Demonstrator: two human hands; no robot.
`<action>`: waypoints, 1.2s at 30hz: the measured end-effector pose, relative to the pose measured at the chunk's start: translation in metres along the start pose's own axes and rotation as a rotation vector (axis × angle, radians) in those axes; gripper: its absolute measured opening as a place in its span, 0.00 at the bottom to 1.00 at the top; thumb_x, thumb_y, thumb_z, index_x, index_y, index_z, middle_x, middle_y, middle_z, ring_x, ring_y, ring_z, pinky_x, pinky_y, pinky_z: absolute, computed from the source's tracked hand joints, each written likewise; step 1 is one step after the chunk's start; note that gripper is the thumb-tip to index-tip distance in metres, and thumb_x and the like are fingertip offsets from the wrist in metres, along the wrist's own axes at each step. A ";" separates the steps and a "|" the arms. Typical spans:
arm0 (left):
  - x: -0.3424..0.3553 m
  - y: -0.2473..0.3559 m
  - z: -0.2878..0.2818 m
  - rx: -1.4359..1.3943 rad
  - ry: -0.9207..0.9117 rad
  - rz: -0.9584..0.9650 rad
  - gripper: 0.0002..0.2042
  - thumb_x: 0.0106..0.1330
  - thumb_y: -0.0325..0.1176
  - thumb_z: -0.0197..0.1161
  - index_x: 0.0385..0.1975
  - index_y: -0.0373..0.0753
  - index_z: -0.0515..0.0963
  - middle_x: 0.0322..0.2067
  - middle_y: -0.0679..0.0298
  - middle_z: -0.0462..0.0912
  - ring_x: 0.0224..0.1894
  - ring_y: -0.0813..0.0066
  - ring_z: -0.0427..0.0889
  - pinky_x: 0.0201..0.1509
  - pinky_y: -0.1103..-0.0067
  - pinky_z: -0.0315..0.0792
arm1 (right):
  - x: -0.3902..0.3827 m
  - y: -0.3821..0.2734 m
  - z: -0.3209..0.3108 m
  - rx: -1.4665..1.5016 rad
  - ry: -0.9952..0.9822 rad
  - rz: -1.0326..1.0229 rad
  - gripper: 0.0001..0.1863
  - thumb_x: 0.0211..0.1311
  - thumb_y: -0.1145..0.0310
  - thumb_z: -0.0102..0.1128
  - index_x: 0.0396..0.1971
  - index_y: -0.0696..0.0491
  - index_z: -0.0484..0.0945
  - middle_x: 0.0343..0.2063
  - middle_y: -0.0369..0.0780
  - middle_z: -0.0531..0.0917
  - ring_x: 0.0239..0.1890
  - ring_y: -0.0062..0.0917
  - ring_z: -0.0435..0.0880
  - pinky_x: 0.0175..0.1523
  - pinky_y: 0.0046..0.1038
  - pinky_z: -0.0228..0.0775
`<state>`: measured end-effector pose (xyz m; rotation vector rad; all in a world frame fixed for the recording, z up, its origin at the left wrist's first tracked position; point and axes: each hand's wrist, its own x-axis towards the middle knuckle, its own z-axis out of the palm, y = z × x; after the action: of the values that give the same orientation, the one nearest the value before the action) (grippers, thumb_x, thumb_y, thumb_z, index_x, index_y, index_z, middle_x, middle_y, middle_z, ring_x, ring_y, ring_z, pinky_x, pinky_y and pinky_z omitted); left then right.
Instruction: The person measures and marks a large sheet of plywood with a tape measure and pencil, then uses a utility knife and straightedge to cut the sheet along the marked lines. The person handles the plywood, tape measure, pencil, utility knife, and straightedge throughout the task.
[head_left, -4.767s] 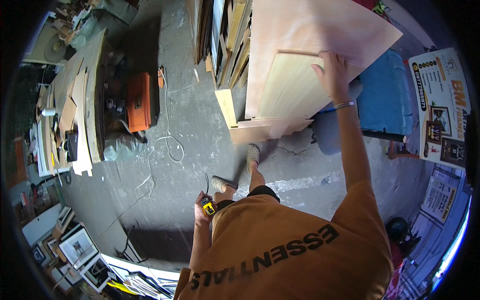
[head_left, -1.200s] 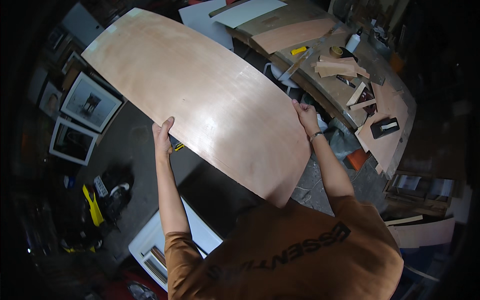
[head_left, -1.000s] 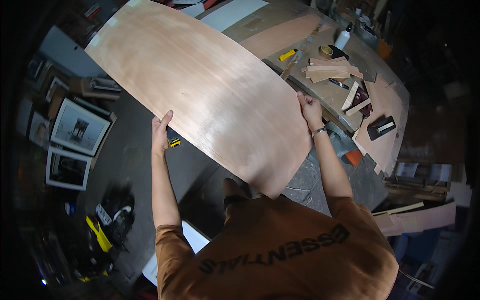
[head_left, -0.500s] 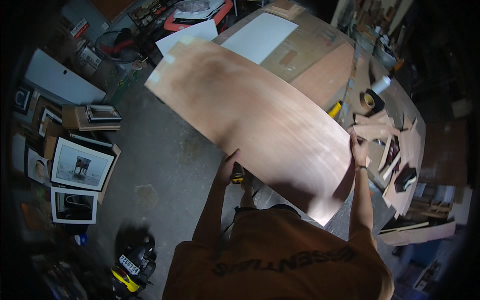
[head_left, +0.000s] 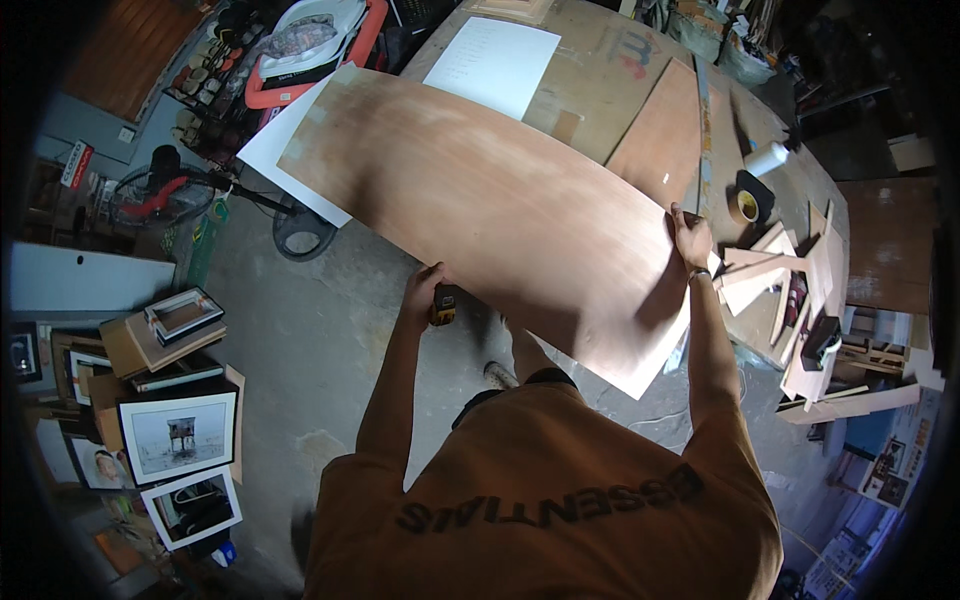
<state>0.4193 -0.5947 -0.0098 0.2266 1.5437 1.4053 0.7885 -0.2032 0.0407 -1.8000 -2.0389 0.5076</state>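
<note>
Spanning the space between the two hands, the wooden board point(head_left: 470, 205) sits in each grip: the left hand point(head_left: 424, 292) pinches its near edge, also holding a tape measure point(head_left: 443, 306), while the right hand point(head_left: 693, 240) pinches its far right corner. Beyond stretches the worktop point(head_left: 582, 85), carrying white paper point(head_left: 497, 62), wood strips point(head_left: 757, 266) and a tape roll point(head_left: 744, 206).

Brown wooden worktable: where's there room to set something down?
On the brown wooden worktable, bare surface shows between the rectangular white sheet and the tapering reddish plywood piece. Grey concrete floor lies open between the black-framed picture and the left hand. The worktable's right side is crowded with pale wood offcuts, a yellow tape roll and a white bottle.
</note>
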 end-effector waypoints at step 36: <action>0.184 0.098 -0.047 0.346 -0.109 -0.538 0.26 0.71 0.57 0.59 0.52 0.36 0.75 0.41 0.51 0.81 0.21 0.78 0.74 0.23 0.79 0.70 | -0.032 0.052 0.069 -0.275 0.128 0.420 0.31 0.65 0.60 0.64 0.63 0.58 0.66 0.54 0.56 0.77 0.55 0.53 0.77 0.59 0.45 0.70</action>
<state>0.2502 -0.4666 -0.0331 0.0815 1.5967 0.6956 0.8025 -0.2303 -0.0460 -2.3770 -1.7123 0.2185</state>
